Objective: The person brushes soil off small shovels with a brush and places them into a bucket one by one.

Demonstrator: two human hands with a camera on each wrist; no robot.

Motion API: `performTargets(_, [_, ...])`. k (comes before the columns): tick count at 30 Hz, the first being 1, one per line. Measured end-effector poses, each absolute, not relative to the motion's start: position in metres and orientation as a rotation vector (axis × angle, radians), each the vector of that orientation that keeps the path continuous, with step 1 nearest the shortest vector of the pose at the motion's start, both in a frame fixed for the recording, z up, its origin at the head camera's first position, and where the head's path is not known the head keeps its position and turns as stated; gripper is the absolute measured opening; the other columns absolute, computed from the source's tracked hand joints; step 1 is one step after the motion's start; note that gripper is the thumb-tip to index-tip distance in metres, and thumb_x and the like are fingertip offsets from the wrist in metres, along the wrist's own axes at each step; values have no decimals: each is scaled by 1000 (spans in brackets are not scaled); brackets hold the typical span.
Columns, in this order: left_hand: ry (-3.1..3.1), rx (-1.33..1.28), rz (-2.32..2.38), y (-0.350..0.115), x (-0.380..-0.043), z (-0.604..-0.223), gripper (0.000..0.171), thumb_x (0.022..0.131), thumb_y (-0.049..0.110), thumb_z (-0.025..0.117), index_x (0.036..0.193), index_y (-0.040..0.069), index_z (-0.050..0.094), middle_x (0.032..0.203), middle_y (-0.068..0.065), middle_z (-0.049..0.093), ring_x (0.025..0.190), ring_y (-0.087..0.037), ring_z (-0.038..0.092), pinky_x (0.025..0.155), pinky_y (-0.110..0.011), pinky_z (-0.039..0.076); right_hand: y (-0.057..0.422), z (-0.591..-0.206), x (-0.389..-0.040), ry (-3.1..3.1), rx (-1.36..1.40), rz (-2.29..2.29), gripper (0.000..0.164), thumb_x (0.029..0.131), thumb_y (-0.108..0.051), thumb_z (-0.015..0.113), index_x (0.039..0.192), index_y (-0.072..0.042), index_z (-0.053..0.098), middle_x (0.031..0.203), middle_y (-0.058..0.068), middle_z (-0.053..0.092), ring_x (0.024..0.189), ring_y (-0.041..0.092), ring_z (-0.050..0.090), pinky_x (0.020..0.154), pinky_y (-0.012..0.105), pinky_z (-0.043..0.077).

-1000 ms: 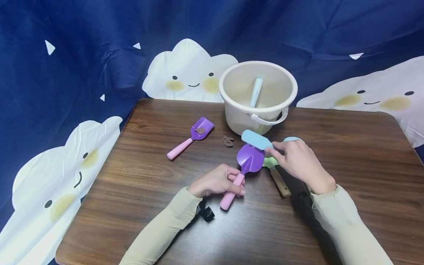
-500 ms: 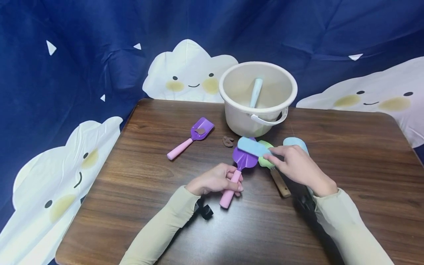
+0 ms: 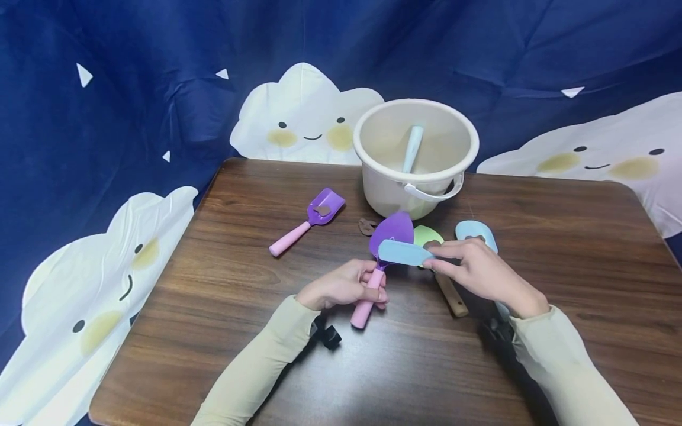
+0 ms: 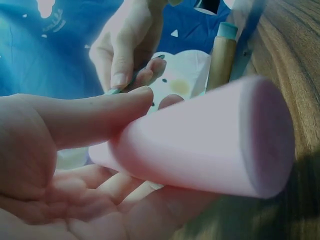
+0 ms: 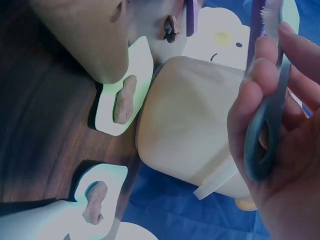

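In the head view my left hand (image 3: 343, 285) grips the pink handle of a toy shovel (image 3: 393, 228) with a purple blade. That pink handle (image 4: 200, 142) fills much of the left wrist view, between thumb and fingers. My right hand (image 3: 476, 272) holds a light-blue brush (image 3: 402, 252), whose back lies over the lower part of the purple blade. White bristles of the brush (image 5: 270, 22) show in the right wrist view, facing the purple blade; my fingers curl round its grey-blue handle. Whether bristles touch the blade is hidden in the head view.
A cream bucket (image 3: 383, 186) stands behind, with a light-blue handle (image 3: 413, 148) inside. Green (image 5: 107, 107) and light-blue (image 5: 117, 182) toy shovels bear brown lumps. Another purple shovel (image 3: 290, 236) lies left; a brown clump (image 3: 366, 226) lies near the bucket.
The brush has moved down the purple blade from its far edge toward the pink handle, in my right hand. My left hand and its shovel have shifted slightly up and left.
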State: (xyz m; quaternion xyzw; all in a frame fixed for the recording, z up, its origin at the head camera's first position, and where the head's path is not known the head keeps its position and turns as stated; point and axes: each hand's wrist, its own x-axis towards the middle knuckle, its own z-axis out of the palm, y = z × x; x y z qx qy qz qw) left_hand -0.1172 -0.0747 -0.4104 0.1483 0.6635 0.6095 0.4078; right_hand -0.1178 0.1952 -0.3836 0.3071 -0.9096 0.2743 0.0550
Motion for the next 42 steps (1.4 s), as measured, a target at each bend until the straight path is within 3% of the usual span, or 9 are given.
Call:
performTargets(6, [1673, 346, 1540, -74, -117, -411, 31, 86, -10, 62, 113, -15, 46, 79, -5, 67, 73, -15, 69, 83, -41, 58, 193, -383, -120, -2857, 781, 1048, 25, 88, -21, 72, 108, -7, 74, 79, 4, 74, 62, 1, 54, 54, 19, 47])
performTargets(11, [1652, 332, 1533, -73, -117, -411, 31, 85, -10, 62, 112, -15, 46, 77, -2, 66, 71, -13, 68, 81, -39, 59, 194, -379, -125, -2913, 594, 1115, 22, 91, -25, 68, 106, -10, 75, 63, 0, 63, 48, 4, 52, 48, 22, 46])
performTargets(16, [1657, 328, 1516, -71, -116, -411, 29, 84, -10, 64, 108, -13, 48, 76, -2, 67, 70, -13, 68, 79, -38, 59, 195, -376, -131, -2901, 490, 975, 27, 92, -26, 66, 108, -6, 74, 64, 2, 67, 56, 11, 58, 52, 23, 44])
performTargets(19, [1648, 325, 1517, -70, -115, -412, 26, 83, -10, 64, 104, -10, 50, 76, -2, 67, 69, -13, 68, 78, -38, 59, 194, -375, -132, -2865, 438, 901, 32, 93, -26, 65, 110, 1, 71, 77, 12, 74, 72, 23, 68, 64, 33, 52])
performTargets(24, [1640, 325, 1517, -69, -114, -413, 22, 83, -11, 65, 101, -8, 52, 75, -3, 67, 68, -14, 68, 76, -39, 60, 188, -374, -130, -2811, 408, 820, 31, 94, -23, 63, 108, 3, 71, 93, 19, 73, 89, 35, 69, 78, 51, 52])
performTargets(28, [1630, 318, 1519, -68, -113, -413, 28, 82, -10, 66, 105, -14, 50, 74, -2, 66, 68, -14, 68, 74, -38, 60, 179, -370, -123, -2812, 430, 755, 27, 94, -24, 62, 103, -2, 74, 68, 11, 69, 69, 27, 61, 69, 44, 50])
performTargets(30, [1627, 303, 1525, -68, -113, -414, 29, 82, -10, 66, 106, -14, 50, 74, -1, 66, 68, -14, 68, 72, -36, 60, 173, -367, -119, -2821, 475, 702, 24, 94, -27, 62, 99, -7, 75, 54, 1, 56, 60, 20, 49, 60, 37, 45])
performTargets(35, [1635, 272, 1534, -66, -113, -414, 29, 82, -9, 67, 105, -12, 51, 74, -1, 66, 68, -14, 68, 68, -32, 60, 159, -359, -107, -2855, 620, 555, 18, 91, -32, 66, 81, -17, 70, 49, -8, 35, 53, 13, 38, 50, 27, 33])
performTargets(42, [1639, 262, 1538, -64, -113, -417, 27, 81, -8, 69, 103, -11, 52, 74, -1, 67, 70, -17, 68, 71, -35, 60, 149, -354, -99, -2870, 695, 512, 24, 89, -31, 68, 103, -13, 75, 73, -1, 70, 59, 13, 54, 52, 32, 43])
